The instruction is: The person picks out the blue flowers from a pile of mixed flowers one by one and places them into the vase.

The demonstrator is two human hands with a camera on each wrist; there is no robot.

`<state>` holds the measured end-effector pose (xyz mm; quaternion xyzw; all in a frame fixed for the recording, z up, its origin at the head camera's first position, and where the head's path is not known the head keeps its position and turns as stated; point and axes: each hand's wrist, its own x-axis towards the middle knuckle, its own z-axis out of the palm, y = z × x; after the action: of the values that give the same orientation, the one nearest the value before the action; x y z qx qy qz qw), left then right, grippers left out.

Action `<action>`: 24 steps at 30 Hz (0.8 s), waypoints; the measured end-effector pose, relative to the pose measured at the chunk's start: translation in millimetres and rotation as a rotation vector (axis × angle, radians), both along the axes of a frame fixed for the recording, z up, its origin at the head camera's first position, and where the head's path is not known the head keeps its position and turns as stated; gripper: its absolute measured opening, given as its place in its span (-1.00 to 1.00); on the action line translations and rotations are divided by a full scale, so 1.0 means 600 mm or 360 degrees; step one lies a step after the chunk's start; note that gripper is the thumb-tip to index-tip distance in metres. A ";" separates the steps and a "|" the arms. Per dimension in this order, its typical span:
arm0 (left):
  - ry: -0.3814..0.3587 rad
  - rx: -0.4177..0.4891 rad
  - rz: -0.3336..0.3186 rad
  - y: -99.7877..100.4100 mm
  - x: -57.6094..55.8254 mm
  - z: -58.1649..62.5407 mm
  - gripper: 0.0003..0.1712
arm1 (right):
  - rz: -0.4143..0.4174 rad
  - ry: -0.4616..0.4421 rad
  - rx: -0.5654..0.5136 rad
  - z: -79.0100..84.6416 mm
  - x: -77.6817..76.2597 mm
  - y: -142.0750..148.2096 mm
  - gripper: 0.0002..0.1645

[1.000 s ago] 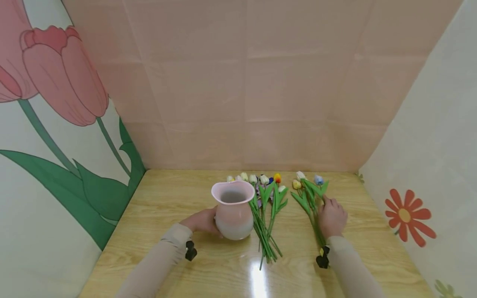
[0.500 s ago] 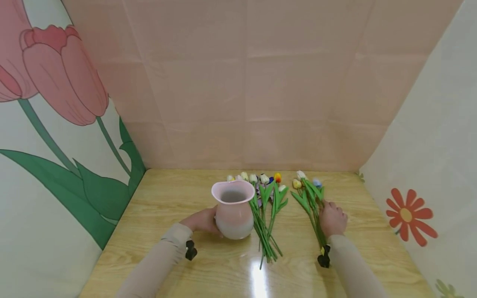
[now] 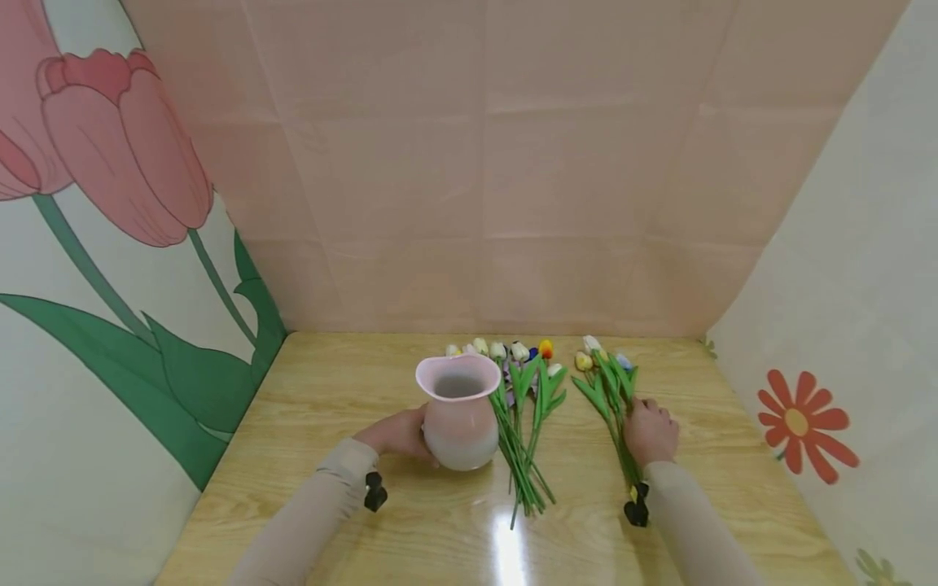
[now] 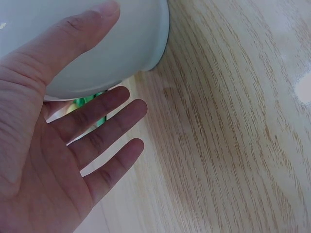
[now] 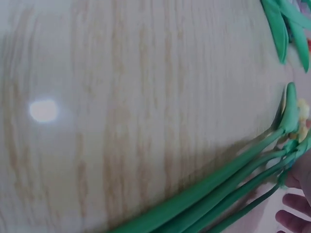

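Note:
A pink-and-white vase (image 3: 463, 431) with a flared, wavy rim stands upright on the table. My left hand (image 3: 401, 435) rests against its left side. In the left wrist view the thumb (image 4: 82, 36) lies along the vase's pale wall (image 4: 124, 53), while three fingers extend loosely below it. On the right, my right hand (image 3: 652, 433) pinches a blue tulip (image 3: 624, 361) by its green stem. White and yellow tulips (image 3: 583, 361) lie beside it, their stems (image 5: 214, 187) bundled close together in the right wrist view. Part of the right hand is outside that view.
Several artificial tulips (image 3: 519, 352), white, purple, blue and orange, lie between the vase and my right hand, stems (image 3: 523, 480) crossing toward me. The wooden table (image 3: 337, 366) meets a pink backdrop (image 3: 469, 285). Printed flower panels stand at both sides.
My right hand has shifted slightly left, and the blue tulip's head has moved a little left and nearer to me. The left hand and vase stay in place.

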<state>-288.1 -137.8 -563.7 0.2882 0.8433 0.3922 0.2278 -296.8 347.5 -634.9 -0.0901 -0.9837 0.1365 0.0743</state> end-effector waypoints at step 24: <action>-0.0028 -0.0016 0.0010 0.001 0.002 0.003 0.18 | 0.0491 0.0609 0.0172 0.093 0.003 -0.212 -0.20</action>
<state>-287.0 -137.4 -561.9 0.2809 0.8442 0.3912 0.2356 -295.2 220.4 -579.2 0.0928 -0.9597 0.1080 0.2422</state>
